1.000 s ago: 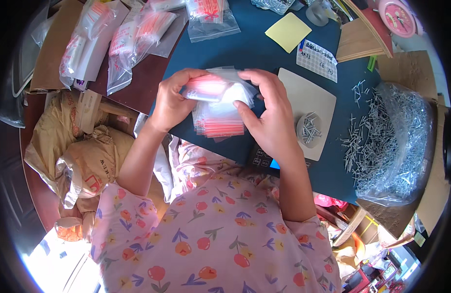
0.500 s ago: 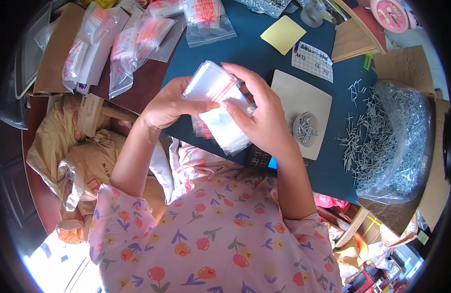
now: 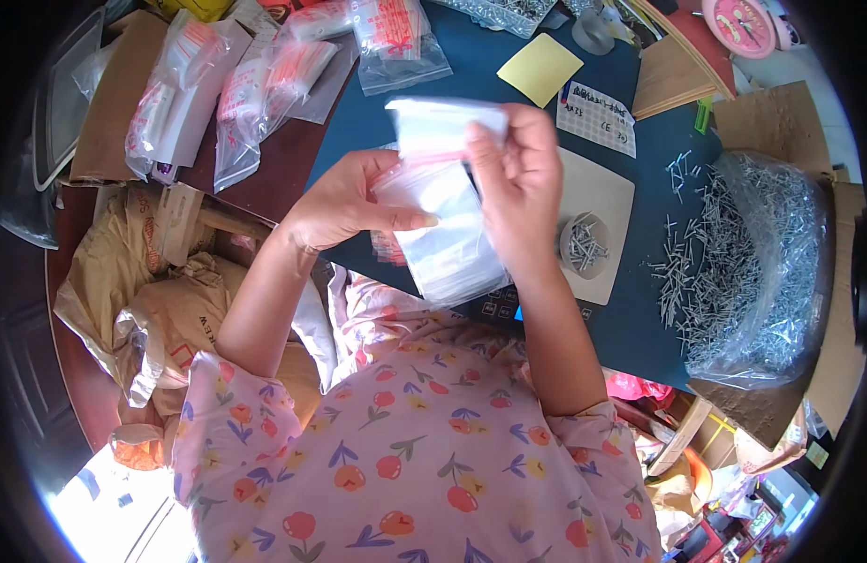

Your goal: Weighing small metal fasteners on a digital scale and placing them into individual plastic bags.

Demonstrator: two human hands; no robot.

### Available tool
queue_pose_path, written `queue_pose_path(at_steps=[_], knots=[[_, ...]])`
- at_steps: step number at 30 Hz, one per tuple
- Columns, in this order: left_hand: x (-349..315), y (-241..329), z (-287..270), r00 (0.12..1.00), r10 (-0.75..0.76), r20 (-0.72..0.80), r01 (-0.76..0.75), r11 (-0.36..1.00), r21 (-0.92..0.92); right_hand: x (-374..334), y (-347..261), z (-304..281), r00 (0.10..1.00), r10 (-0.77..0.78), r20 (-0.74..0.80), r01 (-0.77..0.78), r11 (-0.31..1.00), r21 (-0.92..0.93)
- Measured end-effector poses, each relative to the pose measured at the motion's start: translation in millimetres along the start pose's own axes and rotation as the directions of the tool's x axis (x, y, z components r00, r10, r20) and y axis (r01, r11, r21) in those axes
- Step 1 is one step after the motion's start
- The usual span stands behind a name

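A stack of clear zip-lock bags rests in my left hand, its thumb pressed across the top of the stack. Pinched by its corner, the upper part of the bags is held up in my right hand, fingers curled. The two parts meet near a reddish seal line, and I cannot tell whether they are fully separate. To the right of my right hand, a small round cup of screws or nails stands on the light plate of a digital scale. More red-printed bags lie partly hidden under my left hand.
A large heap of metal fasteners lies in clear plastic inside an open cardboard box at right. Packs of bags sit at far left. A yellow note pad, a written paper sheet and a tape roll lie at the back.
My right hand has moved up and slightly right, lifting the upper part of the bags away from the stack. My left hand still holds the stack.
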State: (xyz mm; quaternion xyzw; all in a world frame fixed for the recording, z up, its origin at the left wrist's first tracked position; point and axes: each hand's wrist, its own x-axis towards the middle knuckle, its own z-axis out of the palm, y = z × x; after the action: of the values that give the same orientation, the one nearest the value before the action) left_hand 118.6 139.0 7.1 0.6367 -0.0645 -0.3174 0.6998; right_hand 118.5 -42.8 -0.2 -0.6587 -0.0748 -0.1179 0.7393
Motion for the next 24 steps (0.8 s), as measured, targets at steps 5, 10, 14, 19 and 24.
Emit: queue_pose_path(at_steps=[5,10,14,19,24], knots=[[-5.2,19.2,-20.1,0.955,0.174,-0.24,-0.14,0.978,0.154,1.4,-32.3,-17.5,0.988,0.001,-0.154,0.041,0.962,0.268],[1.0,23.5,-20.4,0.554,0.627,-0.547,-0.303,0.764,0.569,-8.2,-53.6,-30.3,0.974,0.088,-0.208,-0.027,0.96,0.278],[-11.9,-13.2,-4.1,0.862,0.475,0.178,-0.273,0.138,0.952,-15.2,-60.6,-30.3,0.966,0.128,-0.223,-0.062,0.959,0.278],[-26.3,-6.3,5.3,0.941,0.292,0.169,-0.218,0.143,0.966,-21.2,-59.5,-39.1,0.977,0.182,-0.11,-0.142,0.942,0.303],[-37.4,32.5,24.7,0.896,0.406,0.18,-0.342,0.37,0.864,-29.4,-58.7,-35.3,0.967,0.232,-0.108,-0.19,0.933,0.306]])
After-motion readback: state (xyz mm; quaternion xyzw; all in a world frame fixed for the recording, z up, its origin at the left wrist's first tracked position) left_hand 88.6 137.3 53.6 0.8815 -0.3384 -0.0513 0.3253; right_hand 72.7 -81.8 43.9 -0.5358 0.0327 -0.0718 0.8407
